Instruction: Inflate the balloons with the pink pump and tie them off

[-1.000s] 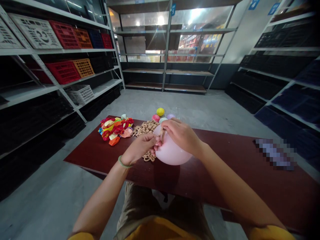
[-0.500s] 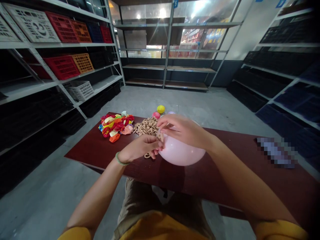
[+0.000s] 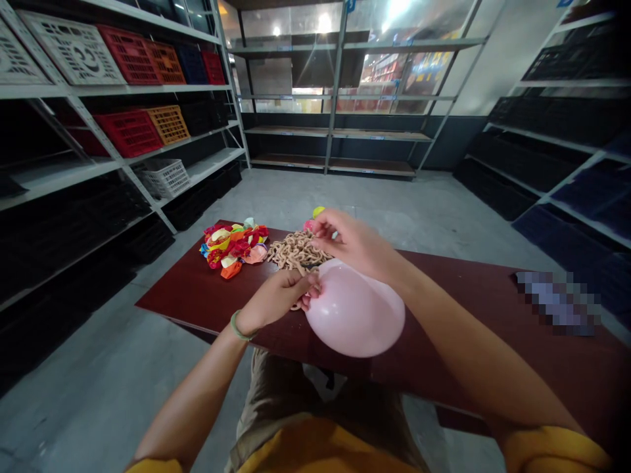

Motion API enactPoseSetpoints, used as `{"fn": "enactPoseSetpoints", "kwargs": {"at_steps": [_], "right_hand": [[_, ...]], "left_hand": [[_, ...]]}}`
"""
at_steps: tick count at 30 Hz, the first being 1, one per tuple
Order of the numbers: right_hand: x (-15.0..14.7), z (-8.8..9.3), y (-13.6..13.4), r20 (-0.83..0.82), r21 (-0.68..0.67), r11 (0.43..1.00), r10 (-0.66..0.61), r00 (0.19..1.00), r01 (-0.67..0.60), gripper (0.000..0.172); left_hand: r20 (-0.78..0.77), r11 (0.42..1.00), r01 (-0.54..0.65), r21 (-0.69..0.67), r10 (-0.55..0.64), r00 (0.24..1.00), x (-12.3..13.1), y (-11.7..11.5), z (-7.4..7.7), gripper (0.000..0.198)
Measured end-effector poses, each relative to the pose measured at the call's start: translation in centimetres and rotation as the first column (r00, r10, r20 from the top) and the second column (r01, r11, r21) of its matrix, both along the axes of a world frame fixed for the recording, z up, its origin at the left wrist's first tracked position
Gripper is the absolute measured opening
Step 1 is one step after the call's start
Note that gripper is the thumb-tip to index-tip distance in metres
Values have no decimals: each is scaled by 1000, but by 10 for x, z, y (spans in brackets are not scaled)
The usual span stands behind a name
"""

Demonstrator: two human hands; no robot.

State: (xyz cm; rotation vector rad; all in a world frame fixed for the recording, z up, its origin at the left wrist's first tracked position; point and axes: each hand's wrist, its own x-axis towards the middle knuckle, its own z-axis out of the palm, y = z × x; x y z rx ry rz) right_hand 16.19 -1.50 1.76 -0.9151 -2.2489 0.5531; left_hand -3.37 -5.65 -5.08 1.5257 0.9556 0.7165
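My left hand (image 3: 280, 297), with a green band on its wrist, pinches the neck of an inflated pale pink balloon (image 3: 355, 312). The balloon rests low over the table's front part, its round end pointing right. Above it, my right hand (image 3: 355, 242) is raised, fingers curled together, thumb near the fingertips; whatever is in them is too small to make out. Just behind both hands lies a heap of tan loops (image 3: 296, 249), like thick cord or rubber bands. A pile of uninflated coloured balloons (image 3: 234, 246) lies to its left.
The dark red table (image 3: 197, 295) spans the front. A blurred flat item (image 3: 557, 302) lies at its right end. Behind my right hand show a yellow ball-like thing (image 3: 318, 211) and a pink one (image 3: 309, 225). Shelves with crates (image 3: 131, 131) stand left, more racks right.
The pink balloon has swung lower and toward me. My right hand has lifted off it, slightly up and left. My left hand still pinches the neck.
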Motion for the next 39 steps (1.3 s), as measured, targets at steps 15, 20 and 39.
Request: {"fn": "enactPoseSetpoints", "kwargs": {"at_steps": [15, 20, 39], "right_hand": [[22, 3, -18, 245, 277, 961, -74, 967, 4, 19], [26, 4, -34, 117, 288, 954, -124, 985, 86, 16], [45, -10, -43, 81, 215, 977, 0, 997, -18, 12]], "left_hand": [[154, 985, -173, -22, 174, 972, 1, 3, 5, 47], [311, 974, -187, -130, 219, 925, 3, 5, 2, 43], [325, 985, -120, -127, 156, 933, 11, 11, 6, 30]]}}
